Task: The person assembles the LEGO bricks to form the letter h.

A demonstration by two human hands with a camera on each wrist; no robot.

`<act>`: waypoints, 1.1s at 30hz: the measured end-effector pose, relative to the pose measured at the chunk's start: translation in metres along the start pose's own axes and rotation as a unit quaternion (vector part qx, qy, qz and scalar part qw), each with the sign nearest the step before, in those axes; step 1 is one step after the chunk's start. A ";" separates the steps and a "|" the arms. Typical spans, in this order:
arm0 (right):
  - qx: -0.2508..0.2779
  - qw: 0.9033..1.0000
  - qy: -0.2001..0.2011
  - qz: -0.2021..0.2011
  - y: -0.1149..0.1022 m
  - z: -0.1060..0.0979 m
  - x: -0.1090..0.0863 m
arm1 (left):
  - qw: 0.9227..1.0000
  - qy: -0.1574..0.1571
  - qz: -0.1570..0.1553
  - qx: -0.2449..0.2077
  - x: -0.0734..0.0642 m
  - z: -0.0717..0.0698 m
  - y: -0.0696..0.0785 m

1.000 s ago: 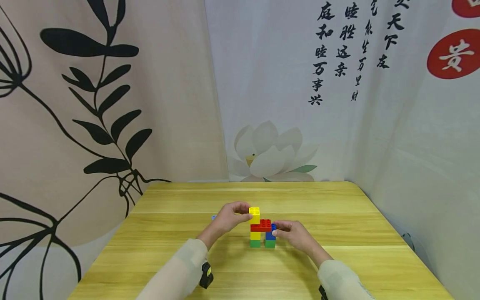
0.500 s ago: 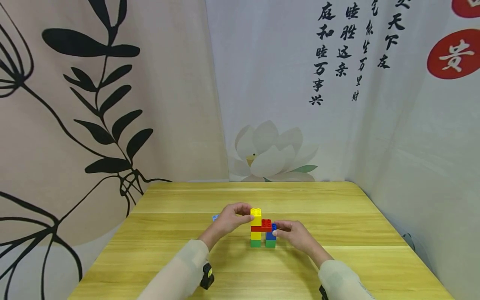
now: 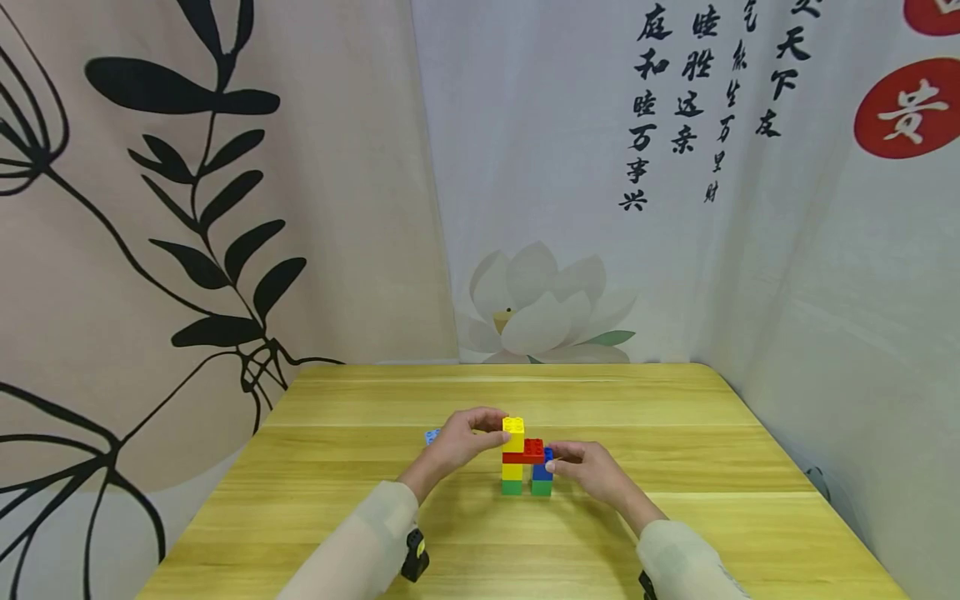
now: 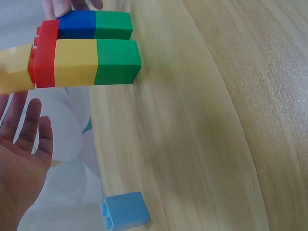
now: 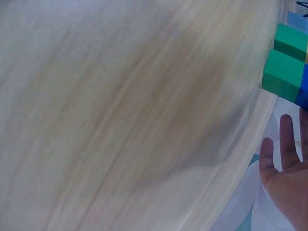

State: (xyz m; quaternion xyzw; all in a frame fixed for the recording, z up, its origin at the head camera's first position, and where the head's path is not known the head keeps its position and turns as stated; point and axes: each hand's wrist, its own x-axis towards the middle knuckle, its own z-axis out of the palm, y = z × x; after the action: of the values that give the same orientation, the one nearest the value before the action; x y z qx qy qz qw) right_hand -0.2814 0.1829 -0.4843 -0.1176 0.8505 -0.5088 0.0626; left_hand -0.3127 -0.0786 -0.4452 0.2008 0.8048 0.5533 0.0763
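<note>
My left hand (image 3: 467, 439) pinches a yellow toy brick (image 3: 513, 435) over the left end of a long red brick (image 3: 533, 451). In the left wrist view, red studs show along the seam below that yellow brick (image 4: 14, 70). The red brick bridges two columns: a lower yellow brick (image 3: 512, 472) on a green one (image 3: 512, 487), and a blue brick (image 3: 541, 473) on another green one (image 3: 541, 489). My right hand (image 3: 592, 471) holds the blue brick from the right side. In the right wrist view the right hand's gripping fingertips are out of frame.
A light blue brick (image 4: 127, 211) lies on the wooden table (image 3: 337, 500) to the left of the structure, partly behind my left hand in the head view. Printed cloth (image 3: 360, 208) hangs behind the table's far edge.
My left hand has shifted slightly right and down with the yellow brick, bringing it better in line with the column below. The right hand keeps its place on the blue brick.
</note>
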 end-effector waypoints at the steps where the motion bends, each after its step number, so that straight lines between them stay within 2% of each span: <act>1: 0.000 1.000 0.000 0.001 0.000 0.000 0.000 | 1.000 0.000 0.001 -0.002 0.000 0.000 0.000; 10: 0.001 1.000 0.002 0.004 -0.001 -0.001 -0.001 | 1.000 0.008 0.011 0.017 0.001 0.002 0.000; 17: 0.007 1.000 -0.002 0.006 0.001 -0.002 -0.002 | 0.999 0.007 0.004 0.033 0.002 0.002 0.001; 33: 0.005 1.000 0.003 0.005 0.000 0.000 -0.001 | 0.999 0.020 0.013 0.035 -0.001 0.004 0.003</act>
State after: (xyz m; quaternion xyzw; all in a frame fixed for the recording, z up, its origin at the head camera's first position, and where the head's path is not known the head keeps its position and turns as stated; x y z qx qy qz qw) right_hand -0.2809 0.1835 -0.4845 -0.1117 0.8488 -0.5129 0.0634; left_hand -0.3101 -0.0747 -0.4439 0.2028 0.8223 0.5298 0.0454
